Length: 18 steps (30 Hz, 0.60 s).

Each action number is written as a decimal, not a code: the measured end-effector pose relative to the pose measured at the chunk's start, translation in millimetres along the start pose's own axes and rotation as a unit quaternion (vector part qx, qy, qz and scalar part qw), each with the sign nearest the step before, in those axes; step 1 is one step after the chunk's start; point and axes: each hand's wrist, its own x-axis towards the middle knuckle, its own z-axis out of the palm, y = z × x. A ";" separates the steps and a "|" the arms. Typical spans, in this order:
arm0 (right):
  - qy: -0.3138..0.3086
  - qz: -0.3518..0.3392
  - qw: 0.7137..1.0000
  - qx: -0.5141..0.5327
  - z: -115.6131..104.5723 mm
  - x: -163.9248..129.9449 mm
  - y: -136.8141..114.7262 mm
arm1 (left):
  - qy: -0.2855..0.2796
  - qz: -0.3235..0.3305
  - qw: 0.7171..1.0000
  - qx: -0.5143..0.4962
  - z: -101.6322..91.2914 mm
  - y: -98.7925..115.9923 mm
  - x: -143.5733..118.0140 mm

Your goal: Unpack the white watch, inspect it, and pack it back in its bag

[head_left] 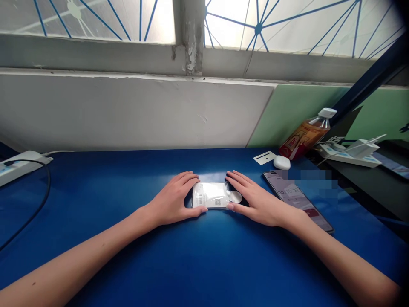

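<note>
1. The blue, smooth-topped table point(204, 264) filled the lower view and bore everything else listed here.
2. The left hand point(174, 200) lay palm-down on the table, fingers stretched along the far edge of the packet and thumb at its near edge, grasping its left end.
3. The right hand point(255, 200) mirrored it, fingers flat and thumb tucked at the near edge, grasping the packet's right end.
4. The black-framed smartphone with a lit screen point(298, 200) lay flat just beside the right hand, on its outer side.
5. The amber drink bottle with a white cap point(305, 136) leaned at the table's far right corner.
6. The white power strip with a dark cable point(19, 166) sat at the far left edge.
7. The small, clear plastic packet with white printed labels point(212, 195) lay flat at mid-table between both hands, over a dark flat object whose nature could not be told.
8. The white, rounded earbud case point(281, 162) rested beyond the phone, near the bottle.
9. The small white card point(264, 157) lay just left of that case.
</note>
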 end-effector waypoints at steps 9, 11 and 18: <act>0.074 0.005 0.997 0.032 4.0 23.3 -21.0 | 0.041 -0.004 0.999 0.008 4.8 -2.2 -0.9; 0.109 0.011 0.993 0.052 11.6 27.1 -23.5 | 0.046 -0.007 0.999 0.007 5.7 -2.5 -1.1; 0.102 -0.016 0.994 0.039 23.4 22.3 -20.1 | -0.027 -0.023 0.998 0.058 4.0 -1.7 -0.6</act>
